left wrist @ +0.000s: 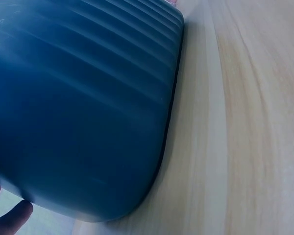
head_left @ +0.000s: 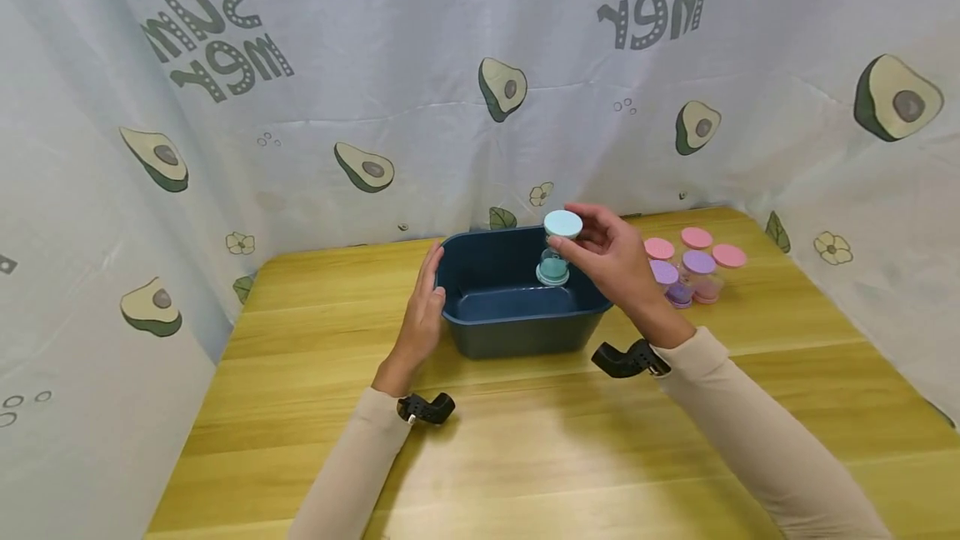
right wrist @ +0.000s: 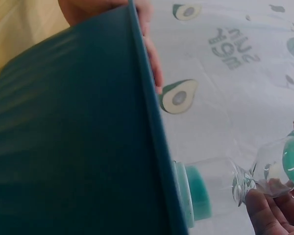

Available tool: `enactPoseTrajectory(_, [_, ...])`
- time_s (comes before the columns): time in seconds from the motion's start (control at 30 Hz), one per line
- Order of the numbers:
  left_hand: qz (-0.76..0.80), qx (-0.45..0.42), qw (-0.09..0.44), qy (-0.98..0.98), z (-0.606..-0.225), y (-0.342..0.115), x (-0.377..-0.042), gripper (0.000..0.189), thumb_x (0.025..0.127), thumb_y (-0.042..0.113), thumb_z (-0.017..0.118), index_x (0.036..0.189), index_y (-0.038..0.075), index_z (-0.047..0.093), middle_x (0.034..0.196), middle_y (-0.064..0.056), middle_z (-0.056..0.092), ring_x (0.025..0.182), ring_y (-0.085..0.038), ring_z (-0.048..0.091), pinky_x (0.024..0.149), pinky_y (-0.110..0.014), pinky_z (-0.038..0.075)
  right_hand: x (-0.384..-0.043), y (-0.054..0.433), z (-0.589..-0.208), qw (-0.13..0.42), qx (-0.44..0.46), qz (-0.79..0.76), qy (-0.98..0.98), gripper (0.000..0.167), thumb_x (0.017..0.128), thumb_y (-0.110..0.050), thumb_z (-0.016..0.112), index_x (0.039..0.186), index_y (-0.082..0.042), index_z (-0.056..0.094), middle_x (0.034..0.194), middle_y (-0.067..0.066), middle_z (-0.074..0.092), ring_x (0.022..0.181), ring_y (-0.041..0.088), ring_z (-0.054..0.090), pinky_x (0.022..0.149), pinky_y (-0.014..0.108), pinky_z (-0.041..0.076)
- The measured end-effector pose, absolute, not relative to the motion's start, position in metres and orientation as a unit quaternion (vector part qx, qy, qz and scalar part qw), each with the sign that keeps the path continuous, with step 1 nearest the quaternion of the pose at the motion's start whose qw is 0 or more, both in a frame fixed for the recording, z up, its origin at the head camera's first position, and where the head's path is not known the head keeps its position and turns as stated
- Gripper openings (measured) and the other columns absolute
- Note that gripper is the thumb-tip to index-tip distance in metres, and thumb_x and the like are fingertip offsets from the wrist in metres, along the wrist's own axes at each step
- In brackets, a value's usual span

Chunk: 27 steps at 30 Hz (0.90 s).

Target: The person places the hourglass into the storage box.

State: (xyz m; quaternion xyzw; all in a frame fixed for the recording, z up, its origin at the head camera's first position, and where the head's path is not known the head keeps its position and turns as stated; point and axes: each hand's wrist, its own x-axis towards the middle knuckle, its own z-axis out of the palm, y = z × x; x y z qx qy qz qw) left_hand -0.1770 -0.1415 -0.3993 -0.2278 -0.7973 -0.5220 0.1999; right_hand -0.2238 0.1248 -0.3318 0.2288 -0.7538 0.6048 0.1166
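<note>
On my head view, the right hand [head_left: 617, 258] holds a teal sand timer [head_left: 555, 263] over the dark blue bin [head_left: 525, 337]; the left hand [head_left: 422, 311] lies against the bin's left end. Pink- and purple-capped timers [head_left: 699, 262] cluster to the right.

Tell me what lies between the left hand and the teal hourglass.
In the head view, the left end of the dark blue bin, with a bare stretch of its inside, separates the left hand from the teal hourglass.

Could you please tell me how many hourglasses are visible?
6: a teal hourglass in the right hand, three pink hourglasses and two purple hourglasses right of the box; others may be hidden.
</note>
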Motion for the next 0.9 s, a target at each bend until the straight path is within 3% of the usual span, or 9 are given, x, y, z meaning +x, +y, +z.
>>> enactPoseTrajectory(0.23, [-0.516, -0.226, 0.199, -0.802, -0.399, -0.142, -0.178, 0.054, 0.094, 0.000, 0.028, 0.145, -0.015, 0.020, 0.154, -0.030, 0.016, 0.144, -0.040, 0.016, 0.115, -0.054, 0.014, -0.224, 0.102, -0.339, 0.089, 0.254, 0.599, -0.754, 0.047, 0.085, -0.006, 0.071, 0.129, 0.001, 0.054, 0.115, 0.017, 0.061, 0.098, 0.015, 0.064, 0.083, 0.018, 0.052])
enactPoseTrajectory(0.5, [-0.515, -0.221, 0.199, -0.804, -0.400, -0.142, -0.178, 0.053, 0.095, -0.001, 0.028, 0.146, -0.014, 0.021, 0.155, -0.028, 0.016, 0.143, -0.042, 0.016, 0.115, -0.055, 0.015, -0.208, 0.074, -0.321, 0.041, 0.264, 0.567, -0.779, 0.049, 0.087, -0.003, 0.068, 0.131, 0.007, 0.050, 0.116, 0.024, 0.061, 0.102, 0.036, 0.064, 0.081, 0.019, 0.053])
enactPoseTrajectory(0.9, [-0.513, -0.226, 0.194, -0.805, -0.400, -0.144, -0.180, 0.052, 0.096, -0.002, 0.027, 0.146, -0.014, 0.020, 0.156, -0.026, 0.014, 0.144, -0.040, 0.016, 0.115, -0.053, 0.016, -0.233, 0.057, -0.350, -0.002, 0.280, 0.553, -0.785, 0.054, 0.085, -0.020, 0.073, 0.133, -0.004, 0.053, 0.117, 0.011, 0.061, 0.101, 0.022, 0.066, 0.078, 0.029, 0.056])
